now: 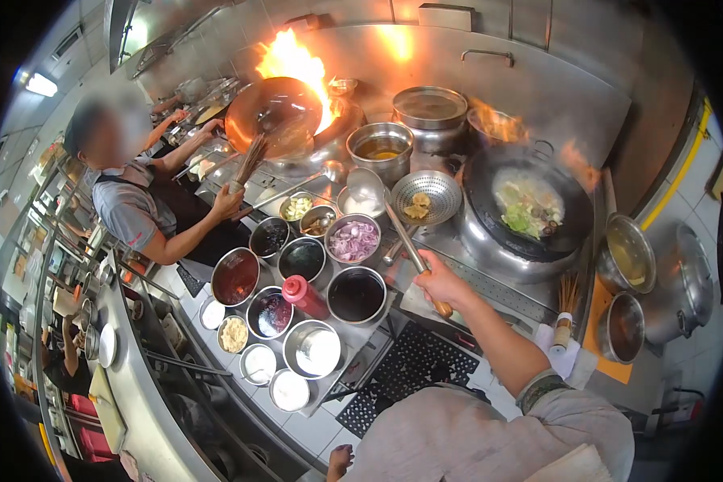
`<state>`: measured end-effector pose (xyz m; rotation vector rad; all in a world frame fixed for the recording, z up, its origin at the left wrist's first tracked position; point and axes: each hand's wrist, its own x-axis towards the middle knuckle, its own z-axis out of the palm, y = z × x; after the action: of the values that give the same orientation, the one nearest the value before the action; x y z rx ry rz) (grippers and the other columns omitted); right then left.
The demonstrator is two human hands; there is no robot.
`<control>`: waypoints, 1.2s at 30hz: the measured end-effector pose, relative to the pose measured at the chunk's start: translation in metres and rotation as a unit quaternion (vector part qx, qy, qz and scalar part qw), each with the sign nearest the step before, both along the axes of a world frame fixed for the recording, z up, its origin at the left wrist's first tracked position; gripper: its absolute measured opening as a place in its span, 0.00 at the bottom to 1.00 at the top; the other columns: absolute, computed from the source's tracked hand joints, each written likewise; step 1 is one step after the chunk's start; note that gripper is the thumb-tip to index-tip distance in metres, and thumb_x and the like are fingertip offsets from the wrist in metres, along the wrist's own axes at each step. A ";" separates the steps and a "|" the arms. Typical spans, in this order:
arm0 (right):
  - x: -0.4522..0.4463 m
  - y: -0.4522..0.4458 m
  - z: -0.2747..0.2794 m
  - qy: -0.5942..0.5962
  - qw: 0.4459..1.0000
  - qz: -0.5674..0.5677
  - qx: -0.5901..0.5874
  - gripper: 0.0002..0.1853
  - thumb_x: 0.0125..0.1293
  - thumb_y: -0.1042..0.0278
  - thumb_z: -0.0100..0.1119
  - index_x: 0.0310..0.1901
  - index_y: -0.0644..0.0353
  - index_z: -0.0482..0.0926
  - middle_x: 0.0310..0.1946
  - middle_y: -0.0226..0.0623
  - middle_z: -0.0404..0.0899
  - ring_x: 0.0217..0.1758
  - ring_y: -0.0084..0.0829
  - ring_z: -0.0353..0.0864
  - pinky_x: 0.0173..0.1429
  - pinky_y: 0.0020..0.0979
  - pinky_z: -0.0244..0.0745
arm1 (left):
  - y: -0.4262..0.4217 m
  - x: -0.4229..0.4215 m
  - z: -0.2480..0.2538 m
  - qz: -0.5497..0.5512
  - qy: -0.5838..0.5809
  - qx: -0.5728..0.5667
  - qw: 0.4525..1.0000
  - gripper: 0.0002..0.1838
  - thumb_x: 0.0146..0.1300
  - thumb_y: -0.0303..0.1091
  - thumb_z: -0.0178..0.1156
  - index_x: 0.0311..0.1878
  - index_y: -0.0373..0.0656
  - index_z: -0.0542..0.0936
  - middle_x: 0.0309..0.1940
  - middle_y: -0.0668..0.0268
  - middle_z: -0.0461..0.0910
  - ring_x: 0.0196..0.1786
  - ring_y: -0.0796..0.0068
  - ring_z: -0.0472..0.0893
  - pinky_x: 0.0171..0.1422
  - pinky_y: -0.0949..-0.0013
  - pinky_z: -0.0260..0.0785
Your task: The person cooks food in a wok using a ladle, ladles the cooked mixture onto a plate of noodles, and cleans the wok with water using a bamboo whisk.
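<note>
Ladle (366,189) work among the condiment pots looks like the step in hand, as I judge it from my end. My right hand (442,281) is closed around its handle near the wooden end, arm stretched ahead, and the ladle's bowl appears just above a small pot's white contents (357,207); I can't tell whether they touch. My left hand (341,459) sits low at the edge of my view, its fingers seemingly curled; I see nothing in it, but too little shows to say how far open it is. The black wok (480,201) stands on the right, well apart from the ladle's bowl, with leafy greens (522,218) inside and flames (581,161) behind its far rim. A perforated strainer (450,189) bearing golden pieces (416,206) lies between the two, and chopped purple onion (353,241) fills a pot nearer me. To my mind, any move from here calls for a level bowl, a path lifted over the strainer, and no wide swing left, where a co-worker (140,217) tends a tilted wok (257,112).
</note>
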<state>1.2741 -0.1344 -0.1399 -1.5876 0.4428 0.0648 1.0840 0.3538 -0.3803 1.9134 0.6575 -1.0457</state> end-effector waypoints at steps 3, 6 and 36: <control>0.001 -0.003 0.005 0.015 1.000 0.014 0.017 0.38 0.63 0.76 0.59 0.74 0.60 0.54 0.29 0.33 0.72 0.22 0.23 0.71 0.25 0.29 0.68 | 0.002 -0.001 0.001 -0.013 -0.007 0.005 1.000 0.15 0.65 0.40 0.60 0.51 0.44 0.81 0.38 0.70 0.81 0.35 0.73 0.80 0.33 0.66 0.71; 0.002 0.000 -0.009 0.002 0.999 -0.028 0.038 0.31 0.67 0.75 0.57 0.71 0.47 0.61 0.24 0.27 0.69 0.18 0.19 0.68 0.19 0.27 0.63 | 0.003 0.000 -0.004 0.018 -0.013 -0.009 1.000 0.17 0.66 0.41 0.60 0.52 0.41 0.81 0.39 0.68 0.82 0.36 0.73 0.80 0.36 0.67 0.71; 0.004 -0.005 0.002 0.020 0.997 -0.011 0.079 0.35 0.65 0.74 0.57 0.73 0.55 0.57 0.28 0.31 0.72 0.20 0.21 0.71 0.20 0.30 0.67 | 0.011 -0.002 -0.024 0.026 -0.016 -0.027 0.999 0.24 0.69 0.42 0.60 0.57 0.29 0.79 0.44 0.57 0.85 0.45 0.70 0.82 0.51 0.67 0.74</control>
<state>1.2782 -0.1399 -0.1381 -1.4276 0.4745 0.1115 1.0818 0.3646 -0.4046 1.8528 0.6518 -0.9884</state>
